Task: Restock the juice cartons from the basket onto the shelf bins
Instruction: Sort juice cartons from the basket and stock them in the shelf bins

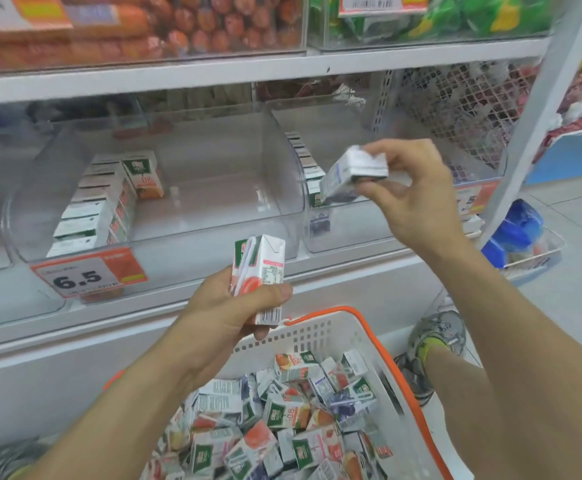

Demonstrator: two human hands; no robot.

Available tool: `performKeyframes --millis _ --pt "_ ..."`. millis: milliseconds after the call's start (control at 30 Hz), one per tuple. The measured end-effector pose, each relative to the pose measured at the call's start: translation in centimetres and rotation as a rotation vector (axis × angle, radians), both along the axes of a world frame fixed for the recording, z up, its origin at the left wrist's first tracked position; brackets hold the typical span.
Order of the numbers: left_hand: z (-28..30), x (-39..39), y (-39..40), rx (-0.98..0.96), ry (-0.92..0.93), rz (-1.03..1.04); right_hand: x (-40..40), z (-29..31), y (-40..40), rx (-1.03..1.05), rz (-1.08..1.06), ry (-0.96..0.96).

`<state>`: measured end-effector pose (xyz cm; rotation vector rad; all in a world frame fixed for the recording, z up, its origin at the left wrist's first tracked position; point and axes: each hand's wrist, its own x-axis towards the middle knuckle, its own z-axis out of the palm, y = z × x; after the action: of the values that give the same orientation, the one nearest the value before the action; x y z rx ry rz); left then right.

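My left hand (234, 313) grips an upright orange-and-white juice carton (260, 268) just below the front of the middle clear bin (213, 209). That bin has a row of cartons (99, 206) along its left side. My right hand (410, 188) pinches a blue-and-white juice carton (348, 174), tilted, over the front left of the right clear bin (351, 233), where a row of cartons (305, 161) stands along the left wall. The white basket (320, 332) with orange rim, below, is filled with several mixed cartons (282, 417).
A price tag reading 6.5 (88, 271) hangs on the middle bin's front. The shelf above (248, 69) carries bins of sausages and green packets. A wire mesh panel (469, 105) closes the right end. A small basket with blue packs (521, 240) sits at the far right.
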<state>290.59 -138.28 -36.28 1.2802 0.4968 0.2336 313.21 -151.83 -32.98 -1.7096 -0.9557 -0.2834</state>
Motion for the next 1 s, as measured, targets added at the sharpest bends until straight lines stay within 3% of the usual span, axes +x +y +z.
performKeyframes --millis 367,533,633,700,800,833,1000 --pt "-0.1 0.1 0.2 0.037 0.054 0.037 -0.3 -1.4 3.0 -0.627 -0.029 -0.103" --pt "-0.3 -0.1 0.1 0.054 0.092 0.175 -0.8 -1.9 2.6 -0.616 -0.079 -0.180" --pt "-0.2 -0.7 0.3 0.205 0.145 0.189 -3.0 -2.0 2.3 -0.325 -0.122 -0.210" --pt "0.2 -1.1 0.5 0.230 0.139 0.140 -5.4 -1.9 2.1 -0.164 0.014 -0.076" --pt "1.0 -1.7 0.8 0.145 0.122 0.064 -8.9 -1.8 1.7 -0.123 0.485 0.452" --pt "1.4 -2.0 0.9 0.068 0.103 0.045 -9.5 -2.0 1.5 -0.152 0.600 0.543" --pt "3.1 -4.2 2.1 -0.154 0.048 0.040 -10.5 -2.1 1.4 -0.236 0.762 0.556"
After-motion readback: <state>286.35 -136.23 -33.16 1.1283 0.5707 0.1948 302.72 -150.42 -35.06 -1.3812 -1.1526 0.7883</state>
